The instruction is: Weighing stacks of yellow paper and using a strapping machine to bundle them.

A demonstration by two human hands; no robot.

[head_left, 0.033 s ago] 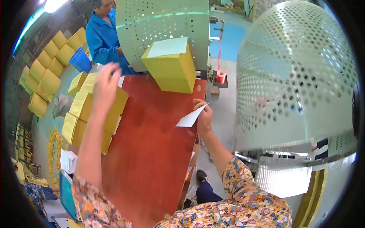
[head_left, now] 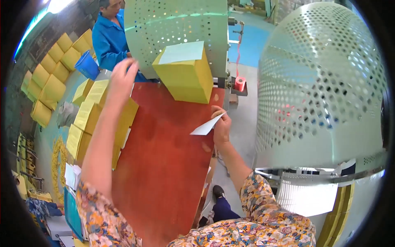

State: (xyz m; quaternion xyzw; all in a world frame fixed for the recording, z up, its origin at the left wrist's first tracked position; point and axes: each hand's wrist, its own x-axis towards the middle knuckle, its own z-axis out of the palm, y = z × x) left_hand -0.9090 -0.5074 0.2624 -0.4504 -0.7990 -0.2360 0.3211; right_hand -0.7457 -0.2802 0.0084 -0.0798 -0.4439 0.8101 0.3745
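Observation:
My right hand, over the right edge of the red table, pinches a folded white sheet of paper. My left hand is raised near the table's far left corner, its fingers partly spread and a little blurred; I see nothing in it. Below it and to the left, a row of yellow paper-wrapped stacks stands along the table's left side, partly hidden by my left forearm. At the far end of the table stands a tall yellow block-shaped stack with a pale sheet lying on top.
Behind the tall stack is a large perforated green drum; another perforated drum fills the right. A person in blue stands at the far left. A red roll sits beside the table's far right corner. A blue bin stands left.
My left hand has shifted to the right and slightly farther away. My right hand with the paper has barely moved.

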